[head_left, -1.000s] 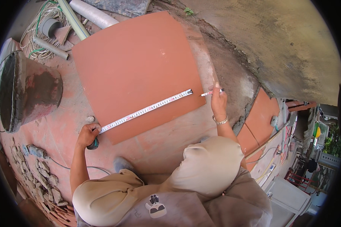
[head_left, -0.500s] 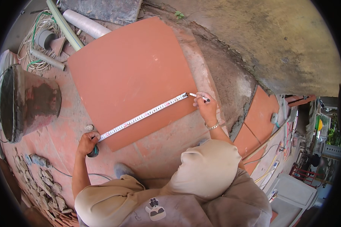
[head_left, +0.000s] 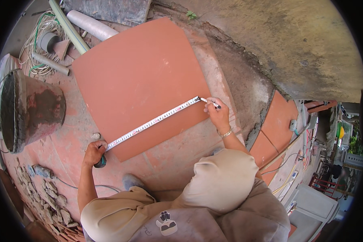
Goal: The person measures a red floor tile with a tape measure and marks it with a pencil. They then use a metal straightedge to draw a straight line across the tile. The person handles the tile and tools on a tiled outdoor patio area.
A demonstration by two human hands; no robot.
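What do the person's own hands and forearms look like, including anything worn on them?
The left hand and right hand are ungloved, and no sleeve covers the visible forearms. A silvery, chain-like bracelet circles the right wrist; the left wrist appears bare. Any rings are too small to tell.

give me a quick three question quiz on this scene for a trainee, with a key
1. What does the right hand hold?
2. True or false: the tape blade lies across the large red tile.
3. Which is left of the large red tile in the picture? a) the stained wall b) the bucket c) the small green plant

Key: 1. A pen. 2. True. 3. b.
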